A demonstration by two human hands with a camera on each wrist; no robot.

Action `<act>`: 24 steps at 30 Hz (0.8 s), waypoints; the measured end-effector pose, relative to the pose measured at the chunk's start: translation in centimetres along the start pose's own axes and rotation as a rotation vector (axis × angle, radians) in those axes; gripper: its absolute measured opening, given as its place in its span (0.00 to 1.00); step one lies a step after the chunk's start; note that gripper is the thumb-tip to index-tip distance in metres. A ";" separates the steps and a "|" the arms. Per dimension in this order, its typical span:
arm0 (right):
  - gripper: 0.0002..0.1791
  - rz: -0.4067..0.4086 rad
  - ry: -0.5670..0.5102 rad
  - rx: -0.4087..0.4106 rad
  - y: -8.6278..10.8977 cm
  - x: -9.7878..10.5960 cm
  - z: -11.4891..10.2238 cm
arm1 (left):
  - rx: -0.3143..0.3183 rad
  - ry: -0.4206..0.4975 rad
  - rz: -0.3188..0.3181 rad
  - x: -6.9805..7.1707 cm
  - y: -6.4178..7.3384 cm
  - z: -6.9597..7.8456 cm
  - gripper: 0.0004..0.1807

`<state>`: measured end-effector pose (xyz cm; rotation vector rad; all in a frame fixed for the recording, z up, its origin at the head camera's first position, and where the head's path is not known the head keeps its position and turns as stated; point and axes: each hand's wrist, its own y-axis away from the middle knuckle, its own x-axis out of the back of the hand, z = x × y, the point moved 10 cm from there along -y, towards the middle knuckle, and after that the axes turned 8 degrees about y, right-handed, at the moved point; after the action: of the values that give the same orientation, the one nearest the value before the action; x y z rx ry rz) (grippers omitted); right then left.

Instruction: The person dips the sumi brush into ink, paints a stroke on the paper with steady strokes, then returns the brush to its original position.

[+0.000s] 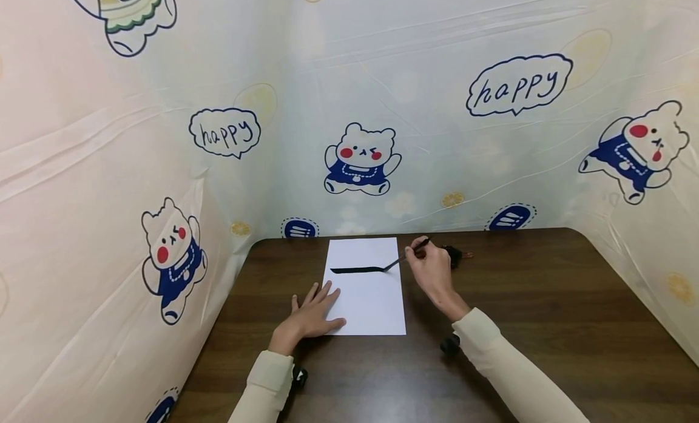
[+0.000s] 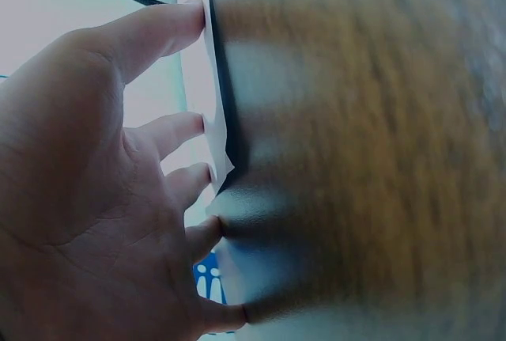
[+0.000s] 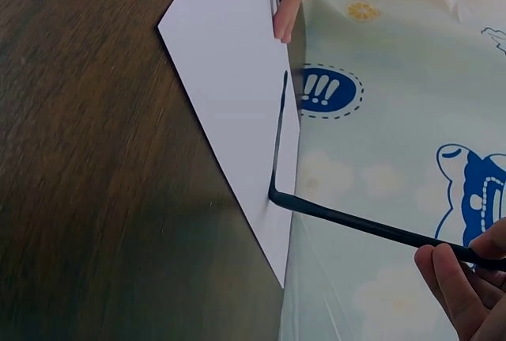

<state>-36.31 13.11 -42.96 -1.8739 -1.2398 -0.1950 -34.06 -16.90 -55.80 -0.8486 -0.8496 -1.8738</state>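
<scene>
Painting a black stroke (image 1: 357, 269) across the paper (image 1: 366, 301), which lies on the table (image 1: 546, 326). Right hand (image 1: 434, 274) pinches the brush (image 1: 406, 257), tip at the stroke's right end. Left hand (image 1: 311, 317) lies flat, fingers spread, pinning the paper's left edge. Judged mid-stroke; next calls for a clean lift.

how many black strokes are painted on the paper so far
1. A single horizontal black stroke runs across the upper part of the white paper, ending at the tip of the brush held by the right hand. The left hand hides the paper's lower left edge.
</scene>
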 end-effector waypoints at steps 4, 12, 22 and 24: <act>0.04 -0.002 0.011 0.008 0.0 0.3 0.1 | 0.008 -0.008 -0.007 0.0 0.0 0.1 0.50; 0.04 0.004 0.019 -0.004 0.0 1.1 0.6 | 0.014 -0.002 0.001 -0.5 -0.7 -1.0 0.51; 0.03 0.021 0.036 0.011 0.1 2.0 1.0 | -0.024 0.016 0.004 -0.3 -0.3 -0.5 0.51; 0.04 0.029 0.041 0.015 0.1 2.1 1.1 | -0.015 0.012 0.002 -0.5 -0.5 -0.6 0.51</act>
<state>-35.53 15.34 -42.56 -1.8648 -1.1828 -0.2072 -34.43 -17.06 -56.61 -0.8456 -0.8284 -1.8840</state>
